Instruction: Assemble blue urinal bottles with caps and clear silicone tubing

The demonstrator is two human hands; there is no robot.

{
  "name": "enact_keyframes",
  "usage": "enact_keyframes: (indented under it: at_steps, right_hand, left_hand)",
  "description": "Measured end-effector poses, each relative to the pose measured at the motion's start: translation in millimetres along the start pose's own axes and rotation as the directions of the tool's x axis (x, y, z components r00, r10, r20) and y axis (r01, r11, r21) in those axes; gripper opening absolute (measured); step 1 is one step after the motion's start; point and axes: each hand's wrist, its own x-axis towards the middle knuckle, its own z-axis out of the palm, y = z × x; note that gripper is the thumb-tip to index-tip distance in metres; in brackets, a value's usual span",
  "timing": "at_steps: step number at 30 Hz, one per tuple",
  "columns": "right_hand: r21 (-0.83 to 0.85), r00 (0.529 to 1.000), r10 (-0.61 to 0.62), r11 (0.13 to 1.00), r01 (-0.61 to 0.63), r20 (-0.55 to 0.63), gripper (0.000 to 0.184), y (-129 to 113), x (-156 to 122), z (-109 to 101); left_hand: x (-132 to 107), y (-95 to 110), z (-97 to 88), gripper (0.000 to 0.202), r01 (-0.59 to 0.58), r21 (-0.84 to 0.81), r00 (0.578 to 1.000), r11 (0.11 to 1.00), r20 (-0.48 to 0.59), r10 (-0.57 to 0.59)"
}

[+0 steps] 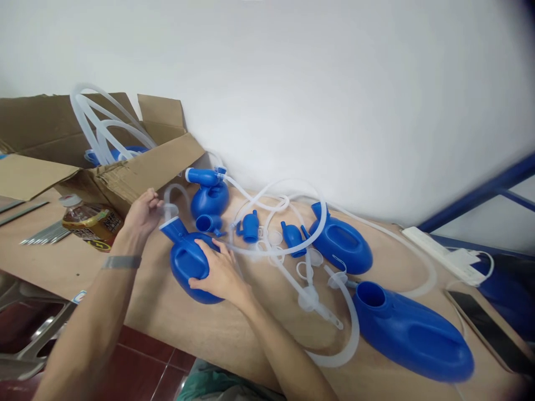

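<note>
I see bottle [183, 274], neck [173, 229] toward eleven o'clock; left hand [143, 214] nearer neck, pinching cap [169, 211]; right hand [220, 271] gripping bottle.

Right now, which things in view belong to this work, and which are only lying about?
Likely belonging:
blue bottle under the right hand
translucent cap at the left hand
clear tubes
blue fittings

Probably lying about:
drink bottle
phone
power strip
metal rods
</note>
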Motion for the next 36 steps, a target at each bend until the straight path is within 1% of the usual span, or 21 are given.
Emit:
enact_keyframes:
  at_steps: [3,6,7,9,11,13,14,16,18,19,20,21,23,24,25,27,29,30,32,34,36]
  right_hand:
    - [0.014,1.000,-0.024,1.000,0.024,0.011,0.102,2.2,-3.1,-1.7]
    - [0.029,0.999,-0.048,0.998,0.048,0.019,0.105,4.5,-3.2,-1.4]
    - [0.032,0.999,-0.051,0.998,0.050,0.020,0.107,5.0,-3.0,-1.1]
    - [0.035,0.999,-0.043,0.998,0.043,0.008,0.108,5.3,-2.9,-0.8]
    - [0.031,1.000,-0.028,0.999,0.028,-0.007,0.108,4.8,-3.1,-1.0]
    - [0.023,1.000,-0.011,1.000,0.011,-0.010,0.108,3.9,-3.4,-1.6]
    - [0.018,1.000,-0.007,1.000,0.007,-0.005,0.108,3.4,-3.4,-1.9]
    - [0.015,1.000,-0.007,1.000,0.007,0.005,0.107,2.7,-3.5,-2.3]
    - [0.017,1.000,-0.008,1.000,0.008,0.004,0.106,2.3,-3.5,-2.3]
    - [0.020,1.000,-0.011,1.000,0.011,0.001,0.106,2.2,-3.6,-2.2]
    - [0.024,1.000,-0.015,1.000,0.015,-0.002,0.106,2.1,-3.8,-2.1]
    - [0.028,1.000,-0.018,0.999,0.018,-0.006,0.106,2.1,-3.9,-1.9]
    - [0.035,1.000,-0.027,0.999,0.027,-0.008,0.105,2.2,-4.1,-1.5]
    - [0.036,1.000,-0.030,0.999,0.030,-0.007,0.105,2.3,-4.1,-1.3]
    - [0.035,1.000,-0.030,0.999,0.030,-0.007,0.105,2.6,-3.9,-1.1]
    - [0.027,0.999,-0.031,0.999,0.032,-0.014,0.106,3.4,-3.2,-0.5]
    - [0.018,0.999,-0.033,0.999,0.033,-0.020,0.106,4.4,-2.4,0.1]
    - [0.016,0.999,-0.036,0.999,0.036,-0.020,0.106,4.9,-2.2,0.4]
    - [0.018,0.998,-0.054,0.998,0.054,-0.011,0.106,5.7,-2.4,0.7]
    - [0.020,0.996,-0.084,0.996,0.084,0.004,0.108,6.6,-3.6,0.2]
    - [0.018,0.993,-0.113,0.994,0.112,0.023,0.111,7.8,-5.9,-1.6]
  left_hand:
    - [5.9,13.8,8.4,0.043,0.036,0.066,0.994,0.997,0.100,-0.042]
    - [11.9,37.3,27.6,0.040,-0.041,0.136,0.980,0.990,0.197,0.013]
    - [15.5,47.2,35.6,0.037,-0.085,0.146,0.979,0.986,0.199,0.055]
    - [24.8,67.8,53.7,0.033,-0.177,0.147,0.979,0.973,0.132,0.158]
    - [34.0,86.8,73.8,0.035,-0.257,0.144,0.966,0.956,0.052,0.252]
    - [38.2,101.4,93.2,0.040,-0.324,0.142,0.946,0.935,0.038,0.322]
    - [37.4,106.7,101.0,0.043,-0.358,0.145,0.933,0.922,0.073,0.351]
    - [29.5,113.2,109.2,0.049,-0.452,0.176,0.884,0.874,0.219,0.413]
    - [15.4,114.4,103.4,0.052,-0.548,0.256,0.809,0.796,0.404,0.427]
    - [7.3,112.8,94.8,0.052,-0.573,0.329,0.790,0.751,0.467,0.398]
    - [-0.8,109.9,83.0,0.050,-0.566,0.429,0.800,0.704,0.493,0.342]
    - [-8.5,105.5,68.7,0.048,-0.519,0.554,0.840,0.651,0.470,0.270]
    - [-21.2,93.0,37.2,0.049,-0.347,0.813,0.936,0.466,0.333,0.116]
    - [-26.0,85.6,22.2,0.052,-0.278,0.878,0.956,0.389,0.291,0.025]
    - [-29.8,78.0,9.0,0.054,-0.270,0.894,0.950,0.357,0.308,-0.053]
    - [-34.9,63.7,-9.9,0.053,-0.324,0.861,0.904,0.393,0.404,-0.140]
    - [-37.6,52.8,-18.8,0.054,-0.383,0.778,0.851,0.498,0.507,-0.139]
    - [-38.2,48.6,-20.4,0.056,-0.391,0.742,0.837,0.545,0.532,-0.124]
    - [-38.3,42.5,-20.6,0.060,-0.373,0.697,0.837,0.612,0.537,-0.102]
    - [-36.9,37.8,-19.8,0.063,-0.325,0.680,0.835,0.658,0.533,-0.138]
    - [-32.9,33.4,-21.6,0.063,-0.284,0.655,0.805,0.701,0.560,-0.196]
